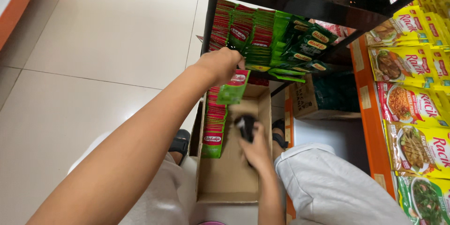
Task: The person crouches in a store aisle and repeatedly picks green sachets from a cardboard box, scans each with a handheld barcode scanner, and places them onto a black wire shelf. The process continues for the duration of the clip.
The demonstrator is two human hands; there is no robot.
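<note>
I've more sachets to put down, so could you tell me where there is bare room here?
The cardboard box floor is bare between its sachet row and the right hand. The shelf is packed with red and green packets.

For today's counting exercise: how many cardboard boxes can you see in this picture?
2. One open box lies on the floor between the person's knees; another box sits under the black shelf beside it. Others may be hidden.

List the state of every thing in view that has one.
Left hand: closed on a green and red sachet, at the shelf.
Right hand: grip on a dark object, blurred, inside the box.
Cardboard box: open, sachets stacked along its left wall.
Shelf sachets: standing in rows.
</note>
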